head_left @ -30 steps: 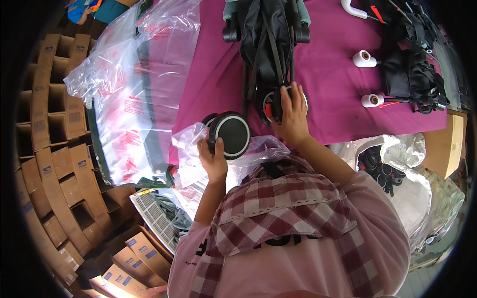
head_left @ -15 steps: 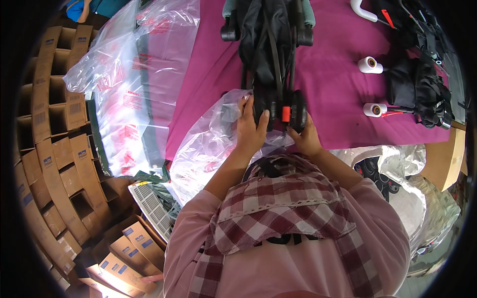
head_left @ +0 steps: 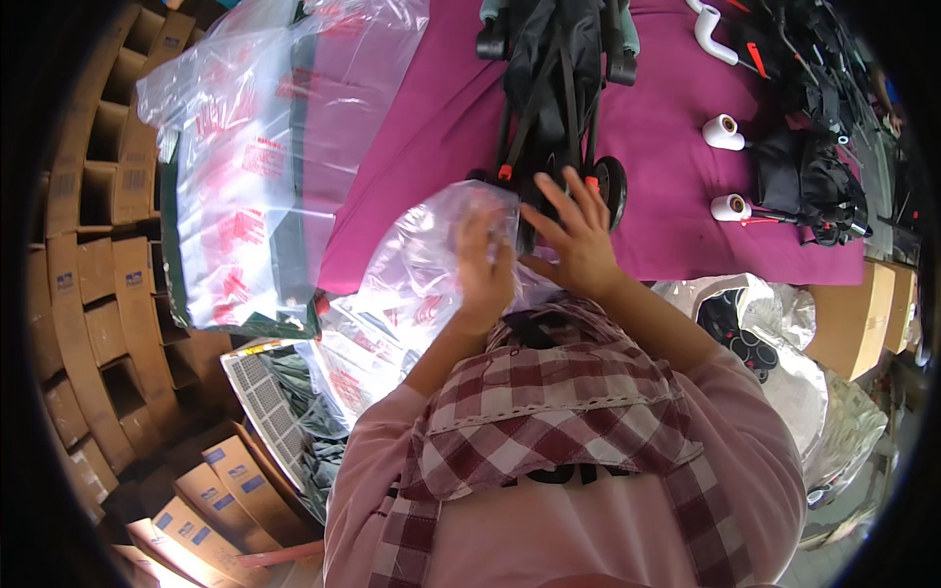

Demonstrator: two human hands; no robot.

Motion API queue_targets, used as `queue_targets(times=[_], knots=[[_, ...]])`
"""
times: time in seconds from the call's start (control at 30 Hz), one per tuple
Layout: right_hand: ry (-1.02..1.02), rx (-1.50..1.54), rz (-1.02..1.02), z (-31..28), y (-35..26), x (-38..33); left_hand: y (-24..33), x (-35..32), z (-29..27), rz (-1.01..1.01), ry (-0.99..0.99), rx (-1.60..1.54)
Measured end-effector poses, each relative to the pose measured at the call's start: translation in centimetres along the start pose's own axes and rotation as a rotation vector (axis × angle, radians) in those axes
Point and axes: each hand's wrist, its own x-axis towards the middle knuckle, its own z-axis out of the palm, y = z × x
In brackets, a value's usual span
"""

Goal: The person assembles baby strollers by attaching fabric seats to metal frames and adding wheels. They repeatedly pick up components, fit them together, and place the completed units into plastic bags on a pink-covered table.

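The left hand [head_left: 487, 263] was closed on the clear plastic bag [head_left: 431, 260], fingers pinching its mouth right up against the lower end of the folded black stroller frame [head_left: 554, 93] — a grip that looked meant to hold the opening steady against the wheels. The right hand [head_left: 578, 240] was spread wide, fingers apart and clamped on nothing, palm pressing near the wheel [head_left: 614, 181], seemingly bracing the frame. That frame lay lengthwise on the magenta-covered tabletop [head_left: 412, 127], its wheeled end close to the near edge, so the bag hung half off the cloth toward the person's chest. Room was tight: a stack of printed plastic bags [head_left: 240, 186] crowded the left side, white-handled parts [head_left: 723, 132] and black fabric bundles [head_left: 814, 186] sat to the right. Cardboard boxes [head_left: 83, 245] walled the floor beyond.
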Motion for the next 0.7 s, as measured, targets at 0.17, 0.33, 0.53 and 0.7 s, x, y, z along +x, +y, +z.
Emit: queue_targets(times=[0.17,0.33,0.53,0.7], knots=[[-0.048,-0.273,-0.001,4.9,3.1,2.2,1.3,-2.7,-10.1,0.147,0.278,0.29],[0.045,-0.164,0.031,3.7,2.5,4.3,2.2,-9.0,-16.6,-0.157,0.558,0.183],[0.093,0.199,-0.33,0.2,-10.0,14.1,2.6,-13.8,-21.0,-0.173,0.811,0.147],[-1.032,0.792,-0.79,11.1,-29.2,13.2,12.7,-18.1,-21.7,0.01,0.806,-0.034]])
